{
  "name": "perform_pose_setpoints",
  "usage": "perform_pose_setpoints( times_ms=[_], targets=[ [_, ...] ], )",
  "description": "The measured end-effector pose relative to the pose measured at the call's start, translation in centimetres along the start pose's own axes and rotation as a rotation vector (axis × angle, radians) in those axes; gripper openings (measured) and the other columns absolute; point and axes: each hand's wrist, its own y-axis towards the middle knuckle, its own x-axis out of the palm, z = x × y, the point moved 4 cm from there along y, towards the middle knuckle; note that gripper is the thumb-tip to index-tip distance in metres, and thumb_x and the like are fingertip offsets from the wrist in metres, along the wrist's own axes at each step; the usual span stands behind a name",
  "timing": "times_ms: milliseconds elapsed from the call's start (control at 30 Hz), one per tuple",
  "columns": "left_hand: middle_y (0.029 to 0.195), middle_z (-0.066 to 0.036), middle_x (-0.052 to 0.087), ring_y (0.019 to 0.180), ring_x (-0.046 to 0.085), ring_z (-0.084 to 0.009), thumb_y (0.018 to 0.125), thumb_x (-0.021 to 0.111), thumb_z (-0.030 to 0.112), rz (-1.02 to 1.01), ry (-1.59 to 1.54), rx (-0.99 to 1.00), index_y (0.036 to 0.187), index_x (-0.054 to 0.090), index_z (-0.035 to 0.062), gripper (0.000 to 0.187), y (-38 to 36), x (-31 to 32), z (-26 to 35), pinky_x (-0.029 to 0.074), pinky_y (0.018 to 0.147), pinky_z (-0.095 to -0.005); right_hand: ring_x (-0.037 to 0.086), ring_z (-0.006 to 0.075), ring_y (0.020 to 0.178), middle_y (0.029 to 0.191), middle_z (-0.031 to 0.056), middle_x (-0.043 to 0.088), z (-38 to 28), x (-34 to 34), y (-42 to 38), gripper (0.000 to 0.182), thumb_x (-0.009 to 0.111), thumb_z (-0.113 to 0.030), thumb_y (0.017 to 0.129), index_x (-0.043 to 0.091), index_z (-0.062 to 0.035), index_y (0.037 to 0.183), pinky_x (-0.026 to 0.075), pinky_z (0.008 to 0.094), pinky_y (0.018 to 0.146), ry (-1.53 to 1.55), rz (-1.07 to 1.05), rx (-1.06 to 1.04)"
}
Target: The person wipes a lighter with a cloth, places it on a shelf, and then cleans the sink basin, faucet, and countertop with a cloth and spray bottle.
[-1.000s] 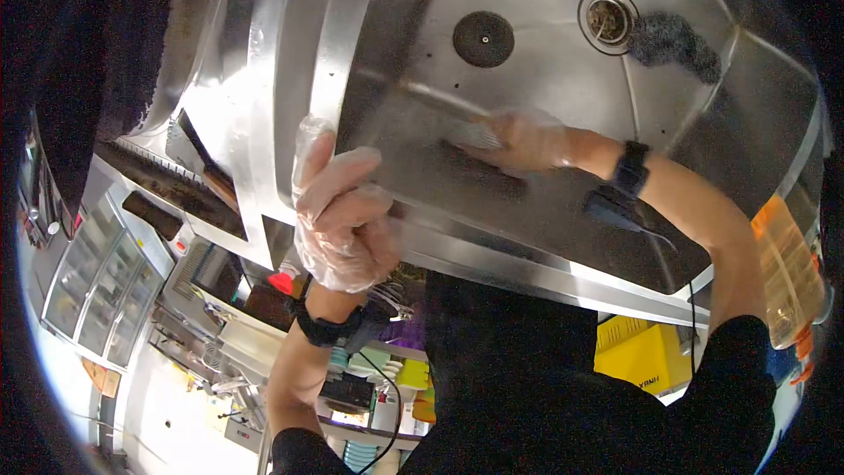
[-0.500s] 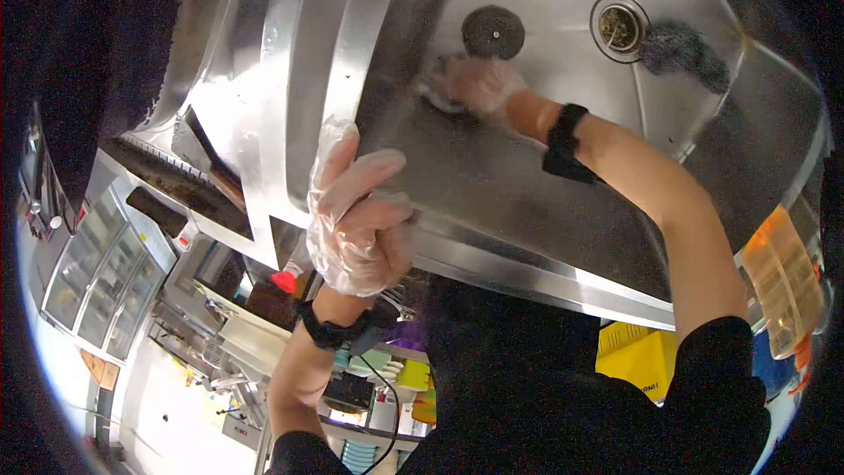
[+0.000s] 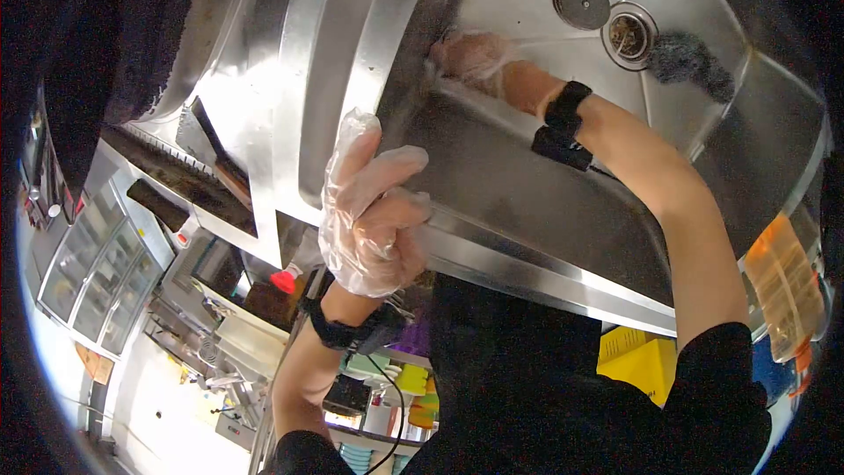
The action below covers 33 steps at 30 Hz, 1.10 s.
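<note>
From where I stand, going by the head view, the right hand, in a clear glove, is down in the steel sink, close against its side. Its fingers are blurred, and I can't tell whether they are closed on anything. The left hand, also gloved, hangs near the sink's edge, its fingers loosely bent and partly apart, nothing visible in them.

Nearest the right hand lies the round dark disc, on the sink floor just beside the drain, which has debris in it. The disc looks thin and stiff, light I'd guess, and likely slippery if wet; I'd pinch it by the rim rather than press its flat face. On the drain's other side sits a dark, fuzzy clump, probably soft and springy, best gathered from above in a full grip. The sink itself looks rigid and slick.

As for writing, there are marks on the yellow box below, but they are too small for me to read, and I can make out no brand.
</note>
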Motion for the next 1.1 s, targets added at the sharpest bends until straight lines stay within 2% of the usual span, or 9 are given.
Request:
perform_pose_setpoints(
  times_ms=[100, 200, 367, 433, 700, 767, 833, 900, 1100],
  targets=[
    [0.112, -0.014, 0.061, 0.114, 0.055, -0.0414, 0.076, 0.052, -0.008, 0.015, 0.003, 0.001, 0.089, 0.050, 0.0105, 0.023, -0.4, 0.1, -0.1, 0.045, 0.096, -0.0497, 0.065, 0.0328, 0.094, 0.103, 0.0170, 0.066, 1.5, 7.1, 2.7, 0.022, 0.054, -0.014, 0.089, 0.062, -0.0066, 0.107, 0.054, 0.0398, 0.078, -0.032, 0.142, -0.271],
    [0.112, -0.014, 0.061, 0.116, 0.054, -0.0416, 0.077, 0.053, -0.007, 0.029, -0.013, 0.016, 0.090, 0.050, 0.0102, 0.022, 0.1, 0.2, -0.1, 0.044, 0.097, -0.0492, 0.064, 0.0341, 0.096, 0.106, 0.0174, 0.066, 1.2, 7.5, 2.8, 0.020, 0.055, -0.014, 0.088, 0.064, -0.0065, 0.104, 0.052, 0.0410, 0.082, -0.082, 0.290, -0.495],
    [0.111, -0.014, 0.061, 0.114, 0.055, -0.0414, 0.079, 0.055, -0.005, 0.009, 0.021, 0.005, 0.092, 0.051, 0.0099, 0.020, 0.1, 0.0, 0.2, 0.045, 0.097, -0.0479, 0.065, 0.0329, 0.094, 0.105, 0.0152, 0.067, -1.5, 2.4, -1.0, 0.028, 0.054, -0.016, 0.089, 0.061, -0.0086, 0.115, 0.053, 0.0406, 0.082, -0.097, 0.012, -0.422],
    [0.110, -0.013, 0.061, 0.114, 0.055, -0.0404, 0.096, 0.051, 0.013, -0.035, 0.058, -0.055, 0.090, 0.046, 0.0118, 0.008, 0.1, 0.0, 0.3, 0.041, 0.103, -0.0513, 0.064, 0.0336, 0.093, 0.104, 0.0158, 0.066, -0.1, 1.7, -3.2, 0.029, 0.050, -0.020, 0.093, 0.060, -0.0105, 0.118, 0.052, 0.0406, 0.082, 0.086, -0.047, -0.442],
    [0.109, -0.013, 0.062, 0.113, 0.055, -0.0404, 0.092, 0.052, 0.006, -0.012, 0.081, -0.043, 0.089, 0.044, 0.0114, 0.010, -0.1, -0.1, 0.2, 0.039, 0.104, -0.0528, 0.063, 0.0332, 0.097, 0.125, 0.0139, 0.058, -1.2, 2.5, -5.7, 0.035, 0.038, -0.030, 0.100, 0.050, -0.0168, 0.130, 0.052, 0.0394, 0.086, 0.215, -0.165, -0.288],
    [0.109, -0.014, 0.062, 0.112, 0.056, -0.0402, 0.092, 0.051, 0.006, -0.013, 0.096, -0.041, 0.089, 0.044, 0.0113, 0.009, -0.1, 0.0, 0.1, 0.039, 0.103, -0.0536, 0.063, 0.0335, 0.098, 0.130, 0.0160, 0.054, -3.1, 2.2, -5.1, 0.034, 0.037, -0.026, 0.100, 0.049, -0.0160, 0.130, 0.052, 0.0388, 0.088, -0.011, 0.022, -0.428],
    [0.108, -0.014, 0.063, 0.111, 0.056, -0.0390, 0.079, 0.053, -0.008, 0.034, 0.024, 0.015, 0.088, 0.047, 0.0097, 0.021, -0.3, 0.0, -0.2, 0.044, 0.098, -0.0455, 0.063, 0.0350, 0.099, 0.133, 0.0191, 0.051, -2.8, 4.0, -3.3, 0.034, 0.039, -0.021, 0.097, 0.048, -0.0148, 0.129, 0.052, 0.0391, 0.088, -0.116, 0.214, -0.558],
    [0.108, -0.014, 0.063, 0.112, 0.056, -0.0393, 0.080, 0.053, -0.008, 0.001, 0.032, 0.001, 0.088, 0.047, 0.0098, 0.020, -0.3, -0.2, -0.2, 0.043, 0.098, -0.0454, 0.063, 0.0364, 0.098, 0.134, 0.0215, 0.049, -2.5, 4.8, -2.6, 0.034, 0.041, -0.017, 0.095, 0.048, -0.0139, 0.128, 0.053, 0.0396, 0.087, -0.144, 0.339, -0.640],
    [0.109, -0.014, 0.063, 0.114, 0.055, -0.0405, 0.081, 0.053, -0.006, 0.031, 0.020, -0.022, 0.087, 0.048, 0.0102, 0.018, -0.5, 0.1, -0.2, 0.044, 0.098, -0.0455, 0.062, 0.0315, 0.104, 0.121, 0.0153, 0.060, -4.3, 2.8, -1.4, 0.030, 0.048, -0.023, 0.093, 0.057, -0.0141, 0.120, 0.052, 0.0436, 0.087, -0.301, 0.004, -0.368]
  ],
)
